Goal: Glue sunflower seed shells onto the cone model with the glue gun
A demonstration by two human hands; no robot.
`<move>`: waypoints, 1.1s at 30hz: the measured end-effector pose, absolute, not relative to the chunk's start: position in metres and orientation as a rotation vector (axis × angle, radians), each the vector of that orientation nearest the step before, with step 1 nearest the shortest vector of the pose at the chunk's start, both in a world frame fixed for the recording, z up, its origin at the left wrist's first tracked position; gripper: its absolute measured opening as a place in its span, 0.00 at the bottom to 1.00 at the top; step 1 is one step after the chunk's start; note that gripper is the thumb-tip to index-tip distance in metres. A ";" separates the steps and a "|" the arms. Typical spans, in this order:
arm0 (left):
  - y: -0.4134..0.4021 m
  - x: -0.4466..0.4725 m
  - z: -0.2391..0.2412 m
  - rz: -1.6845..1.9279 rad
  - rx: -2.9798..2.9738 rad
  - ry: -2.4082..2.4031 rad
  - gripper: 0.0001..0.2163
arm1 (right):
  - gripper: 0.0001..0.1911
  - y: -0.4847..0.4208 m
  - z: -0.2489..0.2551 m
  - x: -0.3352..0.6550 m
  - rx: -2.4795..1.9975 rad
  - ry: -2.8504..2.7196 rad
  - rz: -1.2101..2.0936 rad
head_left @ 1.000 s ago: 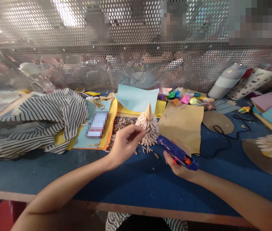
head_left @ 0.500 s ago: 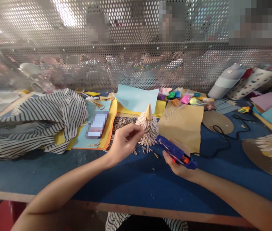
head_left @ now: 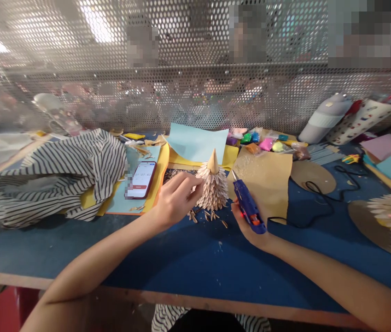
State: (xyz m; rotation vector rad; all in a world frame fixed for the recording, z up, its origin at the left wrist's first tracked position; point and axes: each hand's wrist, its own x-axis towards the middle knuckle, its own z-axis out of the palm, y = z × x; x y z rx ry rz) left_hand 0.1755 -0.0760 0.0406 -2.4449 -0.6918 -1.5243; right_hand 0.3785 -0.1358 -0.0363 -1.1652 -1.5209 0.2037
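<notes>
A cone (head_left: 213, 189) covered in overlapping pale shells, perhaps seed husks, stands upright on the blue table, its tan tip bare. At its left side is my left hand (head_left: 177, 199), fingers pinched together by the husks; whatever they hold is too small to make out. My right hand (head_left: 255, 235) is wrapped round a blue hot glue gun (head_left: 248, 205) just right of the cone. The gun's metal nozzle points up and left, apart from the cone, and a red light glows on its body. Loose husks (head_left: 212, 215) lie at the cone's base.
A phone (head_left: 141, 180) lies on coloured paper at left, beside a striped cloth (head_left: 74, 170). Brown paper (head_left: 271, 180) and a black cord (head_left: 314, 216) lie at right. Behind are clay packets (head_left: 266, 144), a bottle (head_left: 324, 117) and a perforated metal screen (head_left: 195, 99).
The glue gun has turned so its nozzle points more upward, away from the cone's lower side. My left hand has shifted slightly and rotated, staying beside the cone.
</notes>
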 end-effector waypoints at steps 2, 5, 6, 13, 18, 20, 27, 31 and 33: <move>-0.073 0.177 0.041 -1.432 -2.402 -0.635 0.04 | 0.05 -0.132 -0.042 0.378 -1.140 -1.495 0.215; -0.069 0.181 0.042 -1.334 -2.350 -0.573 0.05 | 0.06 -0.128 -0.046 0.378 -1.126 -1.506 0.226; -0.068 0.182 0.043 -1.312 -2.333 -0.558 0.05 | 0.06 -0.127 -0.047 0.378 -1.126 -1.512 0.215; -0.066 0.187 0.041 -1.254 -2.315 -0.555 0.06 | 0.10 -0.125 -0.046 0.376 -1.123 -1.547 0.123; -0.065 0.186 0.039 -1.204 -2.343 -0.537 0.05 | 0.13 -0.121 -0.048 0.376 -1.138 -1.523 0.178; -0.065 0.185 0.037 -1.186 -2.354 -0.519 0.05 | 0.15 -0.119 -0.051 0.376 -1.150 -1.492 0.262; -0.063 0.182 0.030 -1.161 -2.408 -0.505 0.10 | 0.16 -0.114 -0.059 0.373 -1.170 -1.381 0.505; -0.062 0.182 0.031 -1.147 -2.373 -0.487 0.08 | 0.16 -0.115 -0.058 0.372 -1.167 -1.368 0.535; -0.062 0.182 0.031 -1.148 -2.365 -0.487 0.08 | 0.15 -0.115 -0.056 0.372 -1.177 -1.373 0.541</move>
